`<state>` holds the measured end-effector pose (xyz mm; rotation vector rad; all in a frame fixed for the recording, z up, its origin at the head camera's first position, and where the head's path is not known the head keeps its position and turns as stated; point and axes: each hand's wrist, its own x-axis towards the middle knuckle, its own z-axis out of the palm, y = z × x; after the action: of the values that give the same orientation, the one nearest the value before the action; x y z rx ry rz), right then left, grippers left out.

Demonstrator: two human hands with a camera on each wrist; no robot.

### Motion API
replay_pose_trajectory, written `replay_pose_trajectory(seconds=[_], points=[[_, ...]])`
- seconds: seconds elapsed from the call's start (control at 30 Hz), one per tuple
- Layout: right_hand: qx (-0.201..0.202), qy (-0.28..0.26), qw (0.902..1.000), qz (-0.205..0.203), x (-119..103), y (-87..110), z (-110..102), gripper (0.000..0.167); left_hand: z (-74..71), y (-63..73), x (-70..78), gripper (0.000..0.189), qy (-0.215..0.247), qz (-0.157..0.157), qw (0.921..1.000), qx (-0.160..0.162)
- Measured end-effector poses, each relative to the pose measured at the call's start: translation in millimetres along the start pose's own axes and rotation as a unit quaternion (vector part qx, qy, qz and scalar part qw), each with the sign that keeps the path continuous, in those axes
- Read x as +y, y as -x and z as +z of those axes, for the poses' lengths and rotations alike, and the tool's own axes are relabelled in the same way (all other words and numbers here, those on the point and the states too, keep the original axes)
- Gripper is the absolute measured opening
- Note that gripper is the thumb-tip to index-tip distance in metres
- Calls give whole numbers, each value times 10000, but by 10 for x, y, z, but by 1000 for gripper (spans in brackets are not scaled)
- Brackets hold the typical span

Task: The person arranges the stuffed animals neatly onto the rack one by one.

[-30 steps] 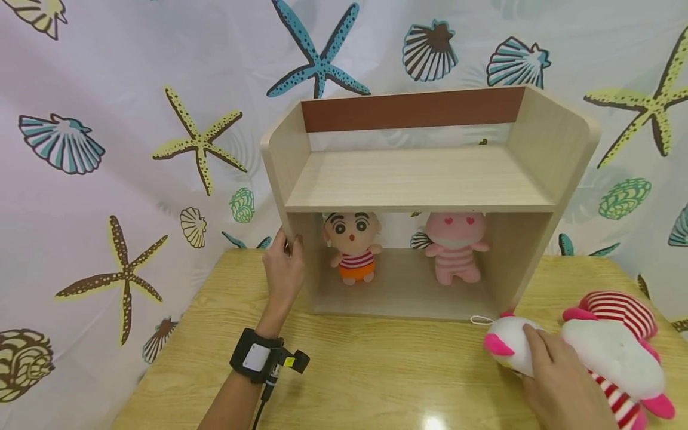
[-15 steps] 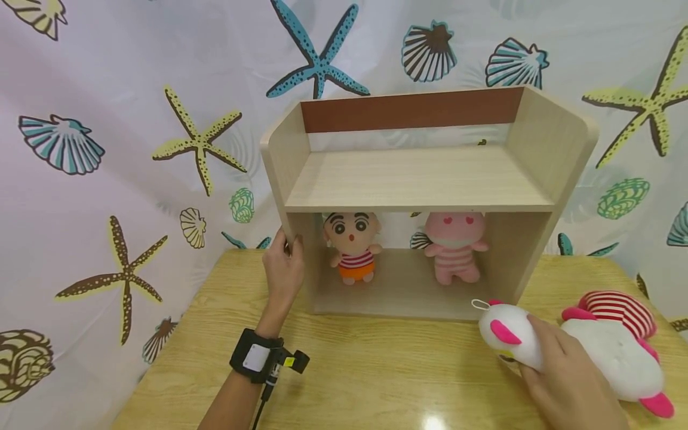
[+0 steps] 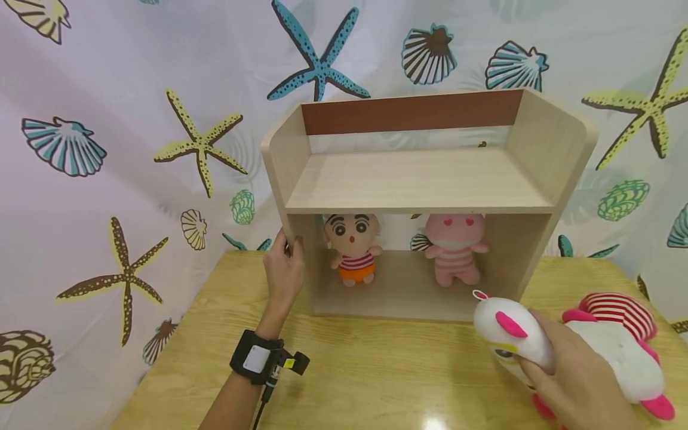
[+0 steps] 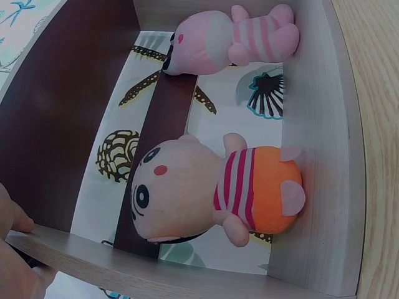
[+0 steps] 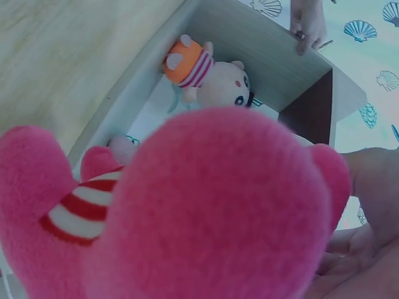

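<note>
In the head view, the right hand (image 3: 580, 370) gripped a white plush toy (image 3: 507, 334) with pink ears, its thumb and fingers closed in on the soft body. The toy was in front of the lower right corner of a wooden shelf (image 3: 419, 179); the hand hid its rear part, and its face was turned down, showing only partly. The left hand (image 3: 285, 266) had its fingers curled round the shelf's left side panel, the fingertips hard to make out. In the lower compartment stood a boy doll (image 3: 352, 248) and a pink plush (image 3: 455, 245), the shelf board cutting off the tops of their heads. A second white plush (image 3: 618, 358) lay at the right, partly covered by the right hand. The wood-grain table (image 3: 376, 370) met a hanging cloth (image 3: 118, 197) printed with starfish and shells.

In the left wrist view, the left hand was cut off at the edge, with both standing toys visible sideways.

In the right wrist view, a blurred pink fuzzy mass (image 5: 218, 205) with a striped patch blocked most of the compartment; the right hand was cropped, so its finger closure could not be told there.
</note>
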<state>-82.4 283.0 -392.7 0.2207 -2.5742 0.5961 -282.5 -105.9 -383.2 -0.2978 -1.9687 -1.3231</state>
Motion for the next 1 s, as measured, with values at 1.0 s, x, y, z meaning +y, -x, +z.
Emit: replay_pose_trajectory(seconds=[1.0], points=[[544, -709, 9953, 383, -89, -253, -130, 72, 1, 13, -27, 25, 26, 245, 9997, -27]])
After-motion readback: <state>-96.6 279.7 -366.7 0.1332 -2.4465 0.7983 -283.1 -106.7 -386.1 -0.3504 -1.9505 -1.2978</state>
